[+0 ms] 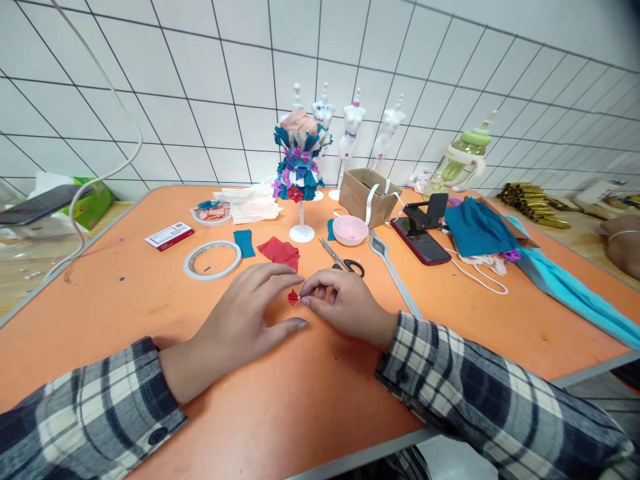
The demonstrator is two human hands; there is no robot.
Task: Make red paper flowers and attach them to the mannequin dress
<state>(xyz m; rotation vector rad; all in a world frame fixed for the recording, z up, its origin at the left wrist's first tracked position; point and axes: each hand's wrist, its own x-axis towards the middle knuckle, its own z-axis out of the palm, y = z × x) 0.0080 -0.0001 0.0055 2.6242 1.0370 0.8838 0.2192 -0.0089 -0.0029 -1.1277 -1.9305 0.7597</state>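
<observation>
The grip of the right hand (pixel 345 303) is narrow, thumb and fingertips pinched at the right end of a small, gathered red piece of thin paper or cloth (pixel 293 297), which sits just above or against the orange, smooth-topped desk (pixel 240 413) — I cannot tell which. The left hand (pixel 245 317) is spread wide beside it, thumb well apart from the fingers, with nothing visible in its grasp. The red piece should be almost weightless, soft and easily crushed or torn, and probably not slippery; the pinched end looks the best place to hold, leaving the flared folds free of pressure. Just beyond the hands lies a flat, wrinkled red sheet (pixel 280 253), seemingly of similar material — limp, likely best lifted by a corner. Near it are metal scissors with black handles (pixel 340 257), a round pink bowl (pixel 350 231) and, farther left, a pale ring-shaped roll of tape (pixel 188 263). Behind stands a small white-based dress form covered in teal, purple and red ruffles (pixel 299 167).
</observation>
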